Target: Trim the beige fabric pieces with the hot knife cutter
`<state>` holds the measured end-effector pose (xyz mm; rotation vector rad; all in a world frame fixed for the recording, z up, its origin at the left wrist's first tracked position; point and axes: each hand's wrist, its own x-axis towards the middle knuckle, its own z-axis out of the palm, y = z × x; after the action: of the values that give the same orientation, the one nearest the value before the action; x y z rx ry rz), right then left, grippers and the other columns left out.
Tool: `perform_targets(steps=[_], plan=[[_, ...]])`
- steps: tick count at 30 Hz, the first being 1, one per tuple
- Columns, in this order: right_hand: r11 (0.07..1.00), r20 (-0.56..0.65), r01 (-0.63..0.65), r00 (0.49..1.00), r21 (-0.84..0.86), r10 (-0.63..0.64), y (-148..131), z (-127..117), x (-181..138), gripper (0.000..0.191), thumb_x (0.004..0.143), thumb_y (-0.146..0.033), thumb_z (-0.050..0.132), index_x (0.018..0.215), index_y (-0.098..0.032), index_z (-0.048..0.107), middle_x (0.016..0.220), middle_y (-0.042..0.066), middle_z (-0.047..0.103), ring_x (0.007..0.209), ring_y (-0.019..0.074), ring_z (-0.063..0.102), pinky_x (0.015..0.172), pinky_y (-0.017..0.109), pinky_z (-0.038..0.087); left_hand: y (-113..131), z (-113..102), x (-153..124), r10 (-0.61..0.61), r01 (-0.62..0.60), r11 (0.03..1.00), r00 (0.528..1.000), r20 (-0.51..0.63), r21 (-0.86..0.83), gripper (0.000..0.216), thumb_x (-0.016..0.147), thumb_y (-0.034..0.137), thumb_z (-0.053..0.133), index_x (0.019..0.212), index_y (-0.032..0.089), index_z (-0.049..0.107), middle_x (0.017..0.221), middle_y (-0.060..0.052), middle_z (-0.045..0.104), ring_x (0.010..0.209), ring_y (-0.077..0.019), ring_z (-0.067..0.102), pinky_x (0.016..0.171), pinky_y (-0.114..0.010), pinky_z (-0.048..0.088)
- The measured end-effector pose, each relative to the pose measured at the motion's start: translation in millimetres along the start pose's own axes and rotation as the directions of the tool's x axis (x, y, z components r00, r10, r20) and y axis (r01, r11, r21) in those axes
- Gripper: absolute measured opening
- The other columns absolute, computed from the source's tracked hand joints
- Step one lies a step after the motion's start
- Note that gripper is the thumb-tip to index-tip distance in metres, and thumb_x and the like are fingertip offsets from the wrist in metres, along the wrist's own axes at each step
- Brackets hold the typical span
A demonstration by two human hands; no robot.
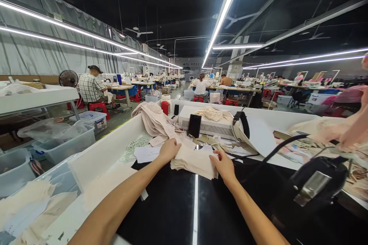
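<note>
Two bare hands are resting on a small stack of cream fabric pieces (195, 160) that is lying on the black tabletop (172, 206), just in front of a white machine housing (209, 124) with a dark phone (194, 125) leaning against it. The left hand (169, 149) is lying palm down on the stack's left edge, fingers curled over the cloth and pressing it flat rather than lifting it. The right hand (224, 164) is pinching the stack's right corner between thumb and fingers, wrist low, forearm stretching straight out from the body. Both forearms are reaching forward and converging on the stack.

Those pieces are looking thin, soft and light; they would likely sag and slide apart if lifted by the middle, so the edges or corners, where the layers line up, seem the safest places to grip.

More beige cloth (153, 120) is draping over the white trough wall behind, paper slips (146, 153) are lying beside the left hand, and a black lamp head (319, 180) is hanging over the tabletop at right. Other people are sitting at sewing tables farther back.
</note>
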<state>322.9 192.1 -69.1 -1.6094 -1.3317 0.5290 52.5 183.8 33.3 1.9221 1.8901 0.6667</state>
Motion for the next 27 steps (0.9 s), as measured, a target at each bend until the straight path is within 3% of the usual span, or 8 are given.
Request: perform_targets(steps=[6,9,13,17,19,22,27], plan=[[0.955,-0.040,0.199,0.976,-0.219,-0.213,1,8,-8,0.034,0.106,-0.040,0.075,0.132,-0.018,0.071,0.135,0.010,0.073,0.118,0.0273,0.073,0.103,0.051,0.064,-7,-2,-2,-0.010,0.010,1.000,1.000,0.028,0.018,0.033,0.111,0.046,0.069,0.122,0.014,0.072,0.115,-0.008,0.075,0.099,-0.0215,0.075,0.091,-0.041,0.066],[0.910,-0.062,0.290,0.945,-0.297,-0.322,-8,11,-17,0.034,0.106,-0.039,0.075,0.133,-0.019,0.071,0.141,0.011,0.071,0.128,0.0301,0.070,0.111,0.056,0.060,-5,-11,-5,0.037,-0.036,0.999,0.999,-0.023,0.037,0.034,0.112,0.046,0.067,0.123,0.014,0.072,0.116,-0.008,0.075,0.102,-0.0228,0.075,0.094,-0.044,0.065],[0.827,0.001,0.453,0.877,-0.333,-0.480,-29,22,-27,0.032,0.107,-0.035,0.073,0.135,-0.019,0.071,0.141,0.011,0.071,0.133,0.0308,0.069,0.115,0.058,0.057,9,-17,-9,0.248,-0.241,0.967,0.964,-0.092,0.077,0.029,0.116,0.035,0.058,0.134,0.015,0.067,0.135,-0.012,0.072,0.129,-0.0279,0.068,0.116,-0.051,0.054],[0.734,0.104,0.595,0.795,-0.327,-0.598,-47,41,-34,0.035,0.110,-0.032,0.069,0.144,-0.021,0.068,0.150,0.012,0.069,0.139,0.0302,0.067,0.118,0.056,0.057,24,-6,-8,0.471,-0.472,0.877,0.881,0.030,0.090,0.031,0.114,0.031,0.056,0.140,0.018,0.068,0.150,-0.012,0.069,0.146,-0.0261,0.059,0.130,-0.043,0.041],[0.703,0.146,0.625,0.773,-0.340,-0.617,-47,49,-37,0.037,0.110,-0.032,0.069,0.146,-0.021,0.067,0.154,0.013,0.067,0.142,0.0309,0.066,0.119,0.057,0.056,23,4,-7,0.501,-0.509,0.854,0.861,0.091,0.106,0.035,0.114,0.033,0.055,0.145,0.019,0.068,0.159,-0.013,0.064,0.154,-0.0302,0.053,0.135,-0.051,0.033],[0.678,0.200,0.627,0.773,-0.383,-0.602,-36,55,-42,0.040,0.110,-0.037,0.070,0.146,-0.021,0.068,0.153,0.013,0.069,0.141,0.0316,0.068,0.119,0.059,0.056,11,20,-7,0.464,-0.482,0.865,0.874,0.148,0.138,0.040,0.115,0.034,0.056,0.150,0.017,0.065,0.167,-0.018,0.056,0.161,-0.0378,0.046,0.135,-0.069,0.026],[0.660,0.258,0.609,0.789,-0.439,-0.557,-18,56,-50,0.043,0.111,-0.043,0.068,0.148,-0.022,0.068,0.152,0.014,0.071,0.143,0.0326,0.067,0.123,0.063,0.051,-13,41,-9,0.409,-0.431,0.892,0.898,0.163,0.137,0.043,0.116,0.033,0.056,0.156,0.018,0.060,0.165,-0.015,0.058,0.159,-0.0347,0.049,0.134,-0.069,0.031]])
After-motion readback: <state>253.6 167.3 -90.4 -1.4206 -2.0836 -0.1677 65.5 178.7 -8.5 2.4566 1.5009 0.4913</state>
